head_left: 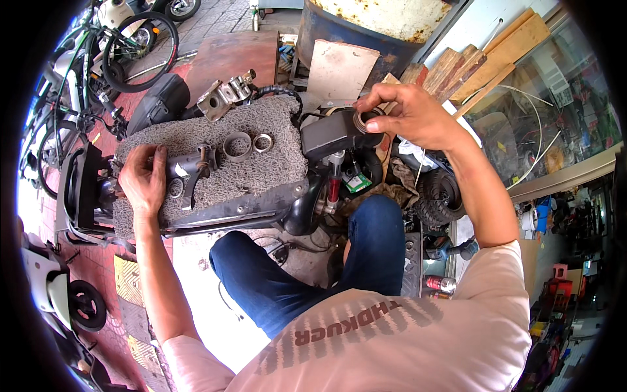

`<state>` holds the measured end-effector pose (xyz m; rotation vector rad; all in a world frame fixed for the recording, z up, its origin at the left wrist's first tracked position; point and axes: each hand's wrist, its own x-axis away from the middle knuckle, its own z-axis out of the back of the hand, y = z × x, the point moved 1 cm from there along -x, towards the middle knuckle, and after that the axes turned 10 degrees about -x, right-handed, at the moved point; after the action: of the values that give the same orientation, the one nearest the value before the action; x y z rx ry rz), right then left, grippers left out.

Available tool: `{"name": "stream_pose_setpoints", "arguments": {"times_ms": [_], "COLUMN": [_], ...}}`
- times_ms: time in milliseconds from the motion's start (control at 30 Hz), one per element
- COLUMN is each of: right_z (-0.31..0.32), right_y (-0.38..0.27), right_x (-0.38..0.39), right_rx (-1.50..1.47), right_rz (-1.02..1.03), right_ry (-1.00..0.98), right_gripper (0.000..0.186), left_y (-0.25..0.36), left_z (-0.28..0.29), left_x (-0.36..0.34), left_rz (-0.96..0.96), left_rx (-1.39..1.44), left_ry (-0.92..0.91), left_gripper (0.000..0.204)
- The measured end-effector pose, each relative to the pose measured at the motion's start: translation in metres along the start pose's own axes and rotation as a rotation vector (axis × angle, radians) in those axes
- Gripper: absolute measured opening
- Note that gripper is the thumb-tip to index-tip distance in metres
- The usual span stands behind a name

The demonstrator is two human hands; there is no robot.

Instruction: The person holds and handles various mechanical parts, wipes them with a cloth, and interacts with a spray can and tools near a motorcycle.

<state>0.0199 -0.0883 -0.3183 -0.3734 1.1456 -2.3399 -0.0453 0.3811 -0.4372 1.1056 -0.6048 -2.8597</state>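
My left hand (142, 175) is wrapped round one end of a dark metal tube (186, 165) with a clamp, lying on a grey looped mat (261, 170). Beside it a small ring (175, 188) lies on the mat. Further right are a wider metal ring (236, 147) and a narrower one (262, 142). My right hand (415, 116) pinches a round metal ring (366, 119) over the end of a black housing (326, 136). A metal bracket (225, 95) sits at the mat's back edge, and a red shock absorber (334, 186) stands below the housing.
Parked bikes (138, 55) and scooters (46, 274) line the left. A rusty drum (359, 23), a pale board (339, 72) and wood offcuts (483, 65) stand behind. A tyre (441, 196) and a power tool (447, 248) are at the right, beside a glass cabinet (535, 130).
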Motion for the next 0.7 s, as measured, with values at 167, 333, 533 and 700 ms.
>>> {"name": "stream_pose_setpoints", "arguments": {"times_ms": [167,333,533,700], "right_z": [-0.011,-0.005,-0.015,0.009], "right_y": [-0.023,0.001,-0.011,0.002], "right_x": [0.002,-0.001,0.001,-0.001], "right_rx": [0.401,-0.095,0.124,-0.082], "right_rz": [-0.015,0.054,-0.112,0.039], "right_ry": [0.069,0.001,0.132,-0.111], "right_gripper": [0.024,0.032,0.031,0.033], "left_y": [-0.004,-0.003,-0.003,-0.004], "left_z": [0.003,0.000,0.000,0.000], "left_x": [0.001,0.002,0.001,0.002], "left_rz": [0.004,-0.013,-0.012,-0.013], "left_rx": [-0.014,-0.007,-0.002,-0.011], "left_ry": [0.004,0.025,0.027,0.035], "left_gripper": [0.020,0.019,0.018,0.018]}}
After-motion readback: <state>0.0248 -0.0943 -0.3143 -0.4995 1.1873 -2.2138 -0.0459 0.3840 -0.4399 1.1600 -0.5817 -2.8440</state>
